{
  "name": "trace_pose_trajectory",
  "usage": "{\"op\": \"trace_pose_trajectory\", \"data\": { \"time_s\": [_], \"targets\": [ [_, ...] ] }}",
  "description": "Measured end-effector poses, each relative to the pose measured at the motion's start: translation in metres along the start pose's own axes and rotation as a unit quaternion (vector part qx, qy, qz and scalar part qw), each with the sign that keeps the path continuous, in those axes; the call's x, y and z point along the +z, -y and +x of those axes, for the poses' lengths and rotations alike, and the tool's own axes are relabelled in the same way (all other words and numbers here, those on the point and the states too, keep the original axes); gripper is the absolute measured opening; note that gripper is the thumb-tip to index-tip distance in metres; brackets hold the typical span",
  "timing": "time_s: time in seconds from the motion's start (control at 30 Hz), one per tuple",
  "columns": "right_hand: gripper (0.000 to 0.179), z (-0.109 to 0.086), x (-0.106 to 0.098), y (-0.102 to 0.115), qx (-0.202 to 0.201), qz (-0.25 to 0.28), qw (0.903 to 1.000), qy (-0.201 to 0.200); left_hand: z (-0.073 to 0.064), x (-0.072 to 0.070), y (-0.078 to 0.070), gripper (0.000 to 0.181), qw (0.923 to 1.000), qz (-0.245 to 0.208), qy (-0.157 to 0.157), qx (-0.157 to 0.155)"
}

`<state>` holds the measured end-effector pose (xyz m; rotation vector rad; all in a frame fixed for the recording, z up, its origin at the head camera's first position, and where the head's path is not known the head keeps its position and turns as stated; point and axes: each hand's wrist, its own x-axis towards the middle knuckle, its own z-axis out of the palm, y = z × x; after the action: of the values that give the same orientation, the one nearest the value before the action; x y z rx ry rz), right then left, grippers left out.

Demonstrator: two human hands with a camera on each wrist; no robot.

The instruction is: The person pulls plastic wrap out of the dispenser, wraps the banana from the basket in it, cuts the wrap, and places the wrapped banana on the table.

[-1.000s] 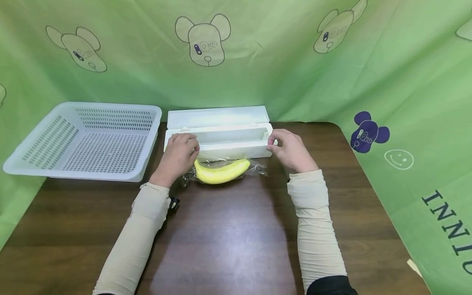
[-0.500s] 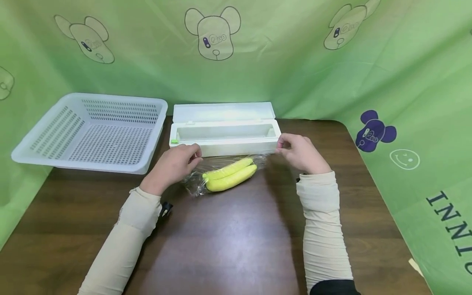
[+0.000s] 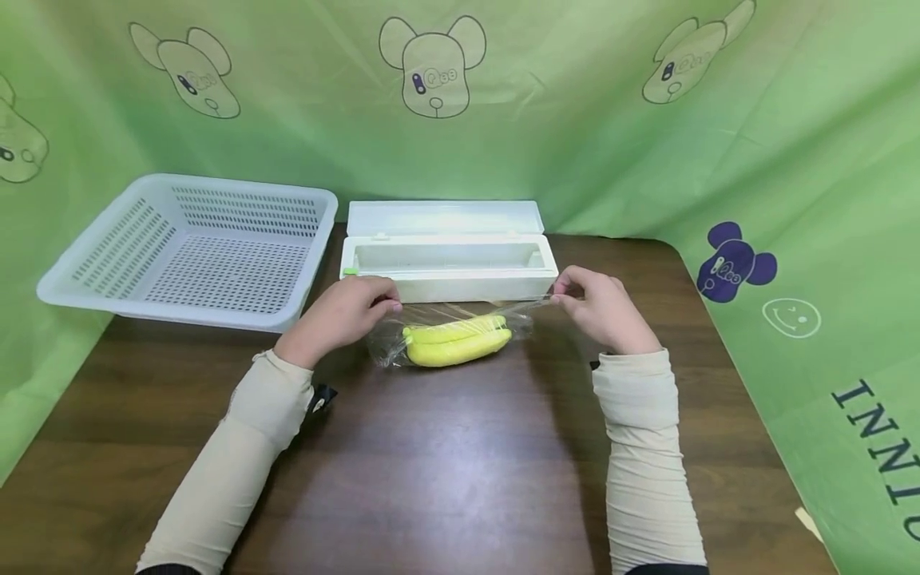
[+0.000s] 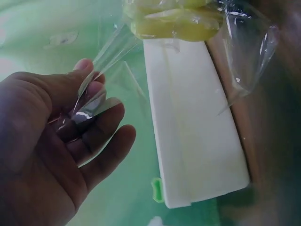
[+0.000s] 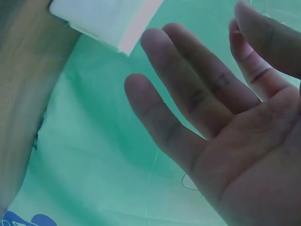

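Two yellow bananas lie side by side on the table in front of a long white box, with clear cling film over and around them. My left hand pinches the film's left edge between thumb and index finger. In the left wrist view the gathered film runs from those fingertips toward the bananas. The right hand pinches the opposite edge near the box's right front corner, other fingers spread in the right wrist view. The white box stands lid-up behind the bananas, a green piece at its left end.
A white perforated basket stands at the back left of the brown wooden table. Directly behind the box hangs a green curtain with printed mouse heads, which also runs along the right side.
Both hands have moved toward me from the box, drawing the film with them. The second banana has come into view, and the film now stretches up to the right hand's fingertips.
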<state>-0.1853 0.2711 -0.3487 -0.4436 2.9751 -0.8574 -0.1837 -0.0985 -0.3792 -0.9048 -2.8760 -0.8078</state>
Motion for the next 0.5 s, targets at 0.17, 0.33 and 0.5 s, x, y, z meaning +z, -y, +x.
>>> {"op": "trace_pose_trajectory", "data": {
  "time_s": [0.17, 0.33, 0.5],
  "targets": [
    [0.007, -0.012, 0.003, -0.006, -0.022, -0.008, 0.9995, -0.019, 0.001, 0.001, -0.008, 0.009, 0.9977, 0.052, 0.005, 0.042],
    [0.013, -0.029, 0.011, -0.017, -0.082, -0.012, 0.9960, -0.034, -0.012, 0.012, -0.012, 0.009, 0.9811, 0.143, -0.027, 0.128],
    [0.023, -0.043, 0.027, -0.029, -0.159, -0.027, 0.9857, -0.049, -0.029, 0.027, -0.018, 0.013, 0.9432, 0.246, -0.087, 0.205]
  ]
}}
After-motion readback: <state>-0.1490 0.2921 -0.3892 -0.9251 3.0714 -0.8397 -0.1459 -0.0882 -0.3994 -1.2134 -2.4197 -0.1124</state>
